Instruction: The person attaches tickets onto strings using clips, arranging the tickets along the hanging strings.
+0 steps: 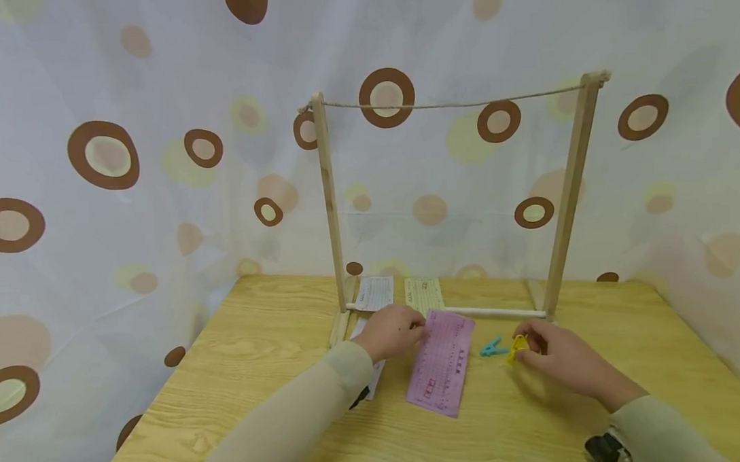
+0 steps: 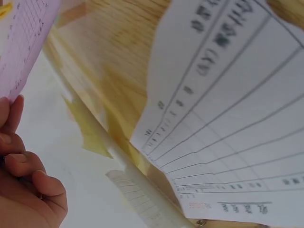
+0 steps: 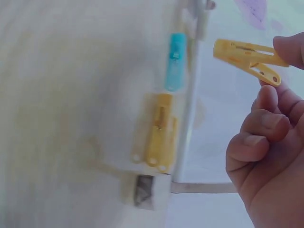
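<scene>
My left hand [image 1: 390, 331] pinches a pink printed paper slip [image 1: 440, 364] near its upper left corner; in the left wrist view the fingertips meet at the slip's edge. Further right, my right hand [image 1: 561, 357] holds a yellow clothespin [image 3: 247, 54] between thumb and fingers, its handle ends toward the palm. A turquoise clothespin [image 1: 493, 348] lies on the table between the slip and the right hand. The right wrist view also has a second yellow clothespin [image 3: 160, 128] on the table. Partly hidden by my left forearm is a white printed slip [image 2: 237, 118].
Behind the hands stands a wooden frame [image 1: 569, 203] with a string [image 1: 439, 107] tied between its posts and a white rod [image 1: 495, 312] low down. Another white slip [image 1: 375, 293] and a pale yellow slip [image 1: 424, 294] lie at the rod. A dotted cloth [image 1: 429, 168] hangs behind the table.
</scene>
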`<state>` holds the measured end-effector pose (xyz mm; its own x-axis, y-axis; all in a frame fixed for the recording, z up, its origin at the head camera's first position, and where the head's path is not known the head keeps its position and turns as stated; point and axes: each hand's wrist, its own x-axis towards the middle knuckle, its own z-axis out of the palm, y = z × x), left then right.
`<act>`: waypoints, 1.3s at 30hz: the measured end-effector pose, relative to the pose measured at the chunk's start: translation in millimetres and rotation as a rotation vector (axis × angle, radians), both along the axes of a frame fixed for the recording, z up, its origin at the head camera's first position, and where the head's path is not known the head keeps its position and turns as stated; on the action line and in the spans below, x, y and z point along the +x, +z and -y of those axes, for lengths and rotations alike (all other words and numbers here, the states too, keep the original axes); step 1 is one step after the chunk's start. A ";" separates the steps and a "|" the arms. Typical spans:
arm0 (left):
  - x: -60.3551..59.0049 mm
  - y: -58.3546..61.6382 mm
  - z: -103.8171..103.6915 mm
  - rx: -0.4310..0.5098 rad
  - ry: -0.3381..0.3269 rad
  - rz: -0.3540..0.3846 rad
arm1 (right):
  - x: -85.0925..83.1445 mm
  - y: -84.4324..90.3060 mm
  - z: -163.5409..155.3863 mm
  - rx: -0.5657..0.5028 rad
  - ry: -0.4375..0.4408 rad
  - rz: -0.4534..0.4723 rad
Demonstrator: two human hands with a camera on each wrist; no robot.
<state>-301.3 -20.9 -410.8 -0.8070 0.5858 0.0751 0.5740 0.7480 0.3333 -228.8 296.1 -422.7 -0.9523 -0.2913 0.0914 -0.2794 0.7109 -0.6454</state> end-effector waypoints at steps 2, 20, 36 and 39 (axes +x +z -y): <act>1.6 2.5 -0.3 0.009 -0.015 -0.006 | 1.0 7.1 -1.2 -0.017 -0.009 0.005; 8.6 23.2 -9.4 0.124 -0.071 -0.101 | 4.6 67.6 -17.9 0.027 -0.056 -0.168; 3.6 56.9 -21.5 0.144 -0.080 -0.103 | -1.1 125.5 -34.4 0.140 -0.094 -0.376; 0.8 65.4 -24.4 0.154 -0.105 -0.120 | -4.8 136.6 -33.3 0.145 -0.093 -0.380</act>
<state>-300.4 3.4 -345.4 -0.7218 0.6405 0.2622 0.6888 0.6275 0.3631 -233.5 329.4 -286.1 -0.8816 -0.2414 0.4055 -0.4086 0.8205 -0.3998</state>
